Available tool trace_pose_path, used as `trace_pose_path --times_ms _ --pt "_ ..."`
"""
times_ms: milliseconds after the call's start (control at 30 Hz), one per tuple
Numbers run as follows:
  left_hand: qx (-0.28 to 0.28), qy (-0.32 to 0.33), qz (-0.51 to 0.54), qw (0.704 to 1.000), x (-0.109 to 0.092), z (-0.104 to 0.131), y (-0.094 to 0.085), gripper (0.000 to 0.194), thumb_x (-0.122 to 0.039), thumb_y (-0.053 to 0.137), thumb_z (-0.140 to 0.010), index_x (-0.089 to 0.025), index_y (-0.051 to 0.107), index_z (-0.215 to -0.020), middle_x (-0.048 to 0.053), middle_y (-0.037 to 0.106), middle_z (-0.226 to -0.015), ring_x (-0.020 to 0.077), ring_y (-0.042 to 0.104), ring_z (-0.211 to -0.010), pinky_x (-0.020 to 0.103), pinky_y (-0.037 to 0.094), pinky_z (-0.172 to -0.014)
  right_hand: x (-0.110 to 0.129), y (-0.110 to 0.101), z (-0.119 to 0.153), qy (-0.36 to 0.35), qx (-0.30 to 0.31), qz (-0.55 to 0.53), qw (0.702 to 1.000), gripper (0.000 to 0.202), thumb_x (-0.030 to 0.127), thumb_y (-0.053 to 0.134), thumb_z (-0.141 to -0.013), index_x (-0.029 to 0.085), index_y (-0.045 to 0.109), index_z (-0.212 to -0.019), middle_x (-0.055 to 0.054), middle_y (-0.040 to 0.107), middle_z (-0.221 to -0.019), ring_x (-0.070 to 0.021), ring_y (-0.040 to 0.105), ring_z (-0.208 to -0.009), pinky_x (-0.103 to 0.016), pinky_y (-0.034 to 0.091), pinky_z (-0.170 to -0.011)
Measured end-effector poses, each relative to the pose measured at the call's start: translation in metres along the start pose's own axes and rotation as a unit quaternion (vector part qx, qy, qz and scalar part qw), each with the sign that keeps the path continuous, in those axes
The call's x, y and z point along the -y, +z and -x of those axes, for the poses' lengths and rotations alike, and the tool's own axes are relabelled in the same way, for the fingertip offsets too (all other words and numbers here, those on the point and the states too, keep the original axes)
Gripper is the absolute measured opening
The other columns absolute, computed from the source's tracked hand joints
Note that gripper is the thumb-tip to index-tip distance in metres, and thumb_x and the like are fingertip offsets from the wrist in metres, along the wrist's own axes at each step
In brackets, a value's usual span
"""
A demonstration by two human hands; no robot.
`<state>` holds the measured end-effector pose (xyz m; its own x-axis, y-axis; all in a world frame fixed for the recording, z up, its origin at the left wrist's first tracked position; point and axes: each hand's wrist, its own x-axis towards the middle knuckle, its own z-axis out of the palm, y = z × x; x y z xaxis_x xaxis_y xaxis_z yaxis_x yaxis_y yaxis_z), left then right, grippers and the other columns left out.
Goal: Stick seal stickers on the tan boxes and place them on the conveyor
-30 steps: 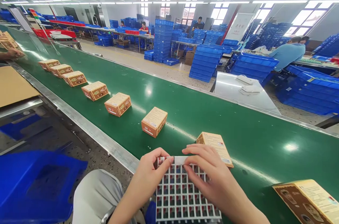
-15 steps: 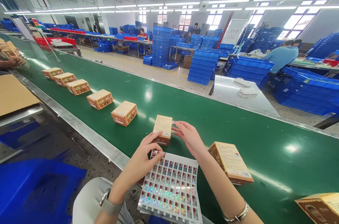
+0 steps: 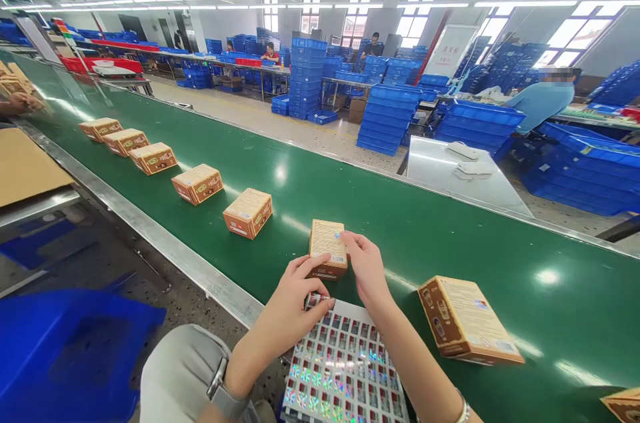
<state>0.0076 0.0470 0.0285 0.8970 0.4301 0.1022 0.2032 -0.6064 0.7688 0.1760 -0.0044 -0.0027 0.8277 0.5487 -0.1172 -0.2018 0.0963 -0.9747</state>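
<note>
A brown and cream carton (image 3: 324, 236) lies on the green conveyor belt in front of me. My left hand (image 3: 293, 299) pinches the top edge of a sheet of shiny hologram stickers (image 3: 345, 369) between thumb and fingers. Its index finger stretches onto the near part of the carton's top. Fingertips of my right hand (image 3: 367, 266) are closed on a small sticker (image 3: 339, 235) at the right side of that top face. Whether the sticker is fully stuck down I cannot tell. To the right, another carton (image 3: 473, 316) bears a similar small sticker on top.
Several cartons (image 3: 249, 211) stand in a row up the belt (image 3: 290, 176) to the left. A co-worker's hand (image 3: 23, 103) is at the far left edge. Beyond the belt are a metal side table (image 3: 435, 176) and stacked blue crates (image 3: 387, 119).
The cartons have shifted right along the belt, and both my hands have moved right with the near one. My right hand has brought the sticker from beside the carton onto its top.
</note>
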Motion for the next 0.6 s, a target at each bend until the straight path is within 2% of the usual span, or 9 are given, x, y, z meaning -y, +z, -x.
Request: trace_pose_path --times_ms 200,400,600 --pt "0.015 -0.001 0.005 1.0 -0.006 0.0 0.009 0.012 -0.017 0.064 -0.088 -0.023 0.067 -0.077 -0.004 0.045 -0.157 0.0286 0.031 -0.145 0.053 0.034 -0.12 -0.003 -0.014 0.004 -0.033 -0.034 0.075 0.996 0.038 0.053 0.068 -0.073 0.019 0.068 -0.089 -0.011 0.073 -0.104 -0.0281 0.067 -0.096 -0.034 0.055 -0.075" --pt "0.025 0.01 0.005 1.0 -0.008 -0.001 0.019 0.012 -0.017 0.065 -0.088 -0.023 0.066 -0.077 -0.006 0.045 -0.157 0.0288 0.032 -0.145 0.053 0.033 -0.12 0.01 -0.025 0.011 -0.089 -0.059 0.195 0.975 0.028 0.049 0.067 -0.076 0.023 0.061 -0.083 -0.009 0.071 -0.094 -0.0276 0.067 -0.085 -0.038 0.052 -0.075" --pt "0.033 0.016 -0.002 0.999 -0.014 0.002 0.031 0.013 -0.015 0.066 -0.086 -0.023 0.065 -0.076 -0.01 0.043 -0.158 0.0308 0.03 -0.146 0.055 0.034 -0.118 0.022 -0.039 0.011 -0.093 -0.08 0.254 0.959 0.041 0.054 0.069 -0.072 0.024 0.048 -0.092 -0.006 0.069 -0.085 -0.0276 0.067 -0.077 -0.036 0.051 -0.066"
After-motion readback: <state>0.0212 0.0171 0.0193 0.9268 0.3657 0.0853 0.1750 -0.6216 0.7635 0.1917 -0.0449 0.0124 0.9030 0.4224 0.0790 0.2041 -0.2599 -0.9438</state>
